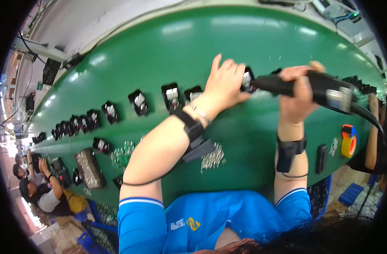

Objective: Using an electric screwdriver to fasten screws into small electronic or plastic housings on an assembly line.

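My right hand [298, 95] is wrapped round a black electric screwdriver [331, 91], held almost level with its narrow end pointing left. That end meets a small black housing [247, 80] with a pale part inside. My left hand [225, 82] is at the housing's left side, its thumb and fingers around it and one finger raised; the exact grip is partly hidden. Just left of my left wrist sit two more open black housings, one [172, 95] upright in view and one [194, 93] partly covered by the hand. Small screws [213, 158] lie heaped below my left forearm.
A row of black housings [110, 112] runs left along the green table [210, 42]. Green circuit boards [123, 154] and a tray of metal parts [89, 169] lie left. An orange tape roll [349, 144] lies right. A co-worker [45, 190] sits far left; another arm [372, 131] shows right.
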Demonstrator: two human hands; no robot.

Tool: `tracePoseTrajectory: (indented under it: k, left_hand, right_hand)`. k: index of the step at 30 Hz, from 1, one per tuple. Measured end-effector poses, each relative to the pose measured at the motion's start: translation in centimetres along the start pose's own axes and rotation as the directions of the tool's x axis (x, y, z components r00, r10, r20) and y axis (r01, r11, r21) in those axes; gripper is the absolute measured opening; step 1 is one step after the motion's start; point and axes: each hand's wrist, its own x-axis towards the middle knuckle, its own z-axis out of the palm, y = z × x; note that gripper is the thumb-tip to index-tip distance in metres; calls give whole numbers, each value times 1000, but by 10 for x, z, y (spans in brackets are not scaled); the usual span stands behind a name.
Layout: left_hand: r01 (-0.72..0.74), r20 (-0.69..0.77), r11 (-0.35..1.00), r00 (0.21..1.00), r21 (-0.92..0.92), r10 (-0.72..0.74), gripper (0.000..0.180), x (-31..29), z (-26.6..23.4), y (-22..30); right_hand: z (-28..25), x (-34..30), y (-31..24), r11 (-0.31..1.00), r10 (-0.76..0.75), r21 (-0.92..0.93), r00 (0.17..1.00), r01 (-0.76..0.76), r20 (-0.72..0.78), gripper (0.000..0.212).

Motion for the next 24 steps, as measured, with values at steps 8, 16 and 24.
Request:
tracePoseTrajectory:
  k: [8, 16, 24]
  left_hand:
    - [-199, 250, 940, 929, -278, 271, 37, -58, -56, 46]
    - [-158, 365, 954, 898, -256, 247, 17, -123, -36, 75]
    - [-206, 364, 962, 895, -181, 260, 13, -120, -33, 74]
  right_hand:
    - [-55, -52, -74, 996, 53, 64, 997, -56, 57, 42]
    - [-56, -83, -93, 987, 135, 92, 991, -133, -24, 40]
    - [-59, -76, -97, 983, 123, 140, 992, -121, -6, 40]
